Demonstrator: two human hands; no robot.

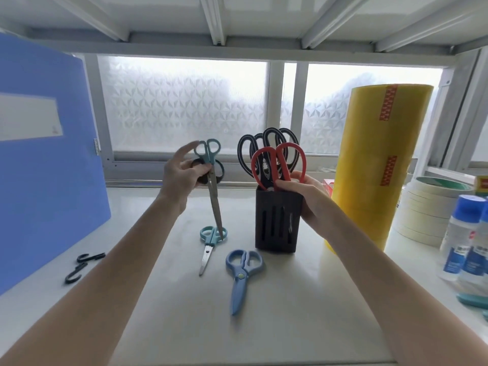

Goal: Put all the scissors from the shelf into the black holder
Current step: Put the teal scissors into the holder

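1. Lower centre: blue scissors (244,276) and small teal scissors (210,245) lie flat on the shelf (303,307), not yet stowed.
2. Mid frame, right: right hand (307,199) is wrapped around the black holder (277,223), likely to steady it.
3. Mid frame, left: left hand (183,175) pinches two scissors (211,178) at the handles, blades down, ready to insert.
4. Behind: red scissors (278,165) and black scissors (266,149) already stand in the holder.

My left hand (182,178) grips two scissors (211,175) points-down above the shelf (303,299) while my right hand (306,196) clasps the black holder (277,223), already bearing red scissors (277,162) and black ones (264,146); two more pairs lie flat beside it.
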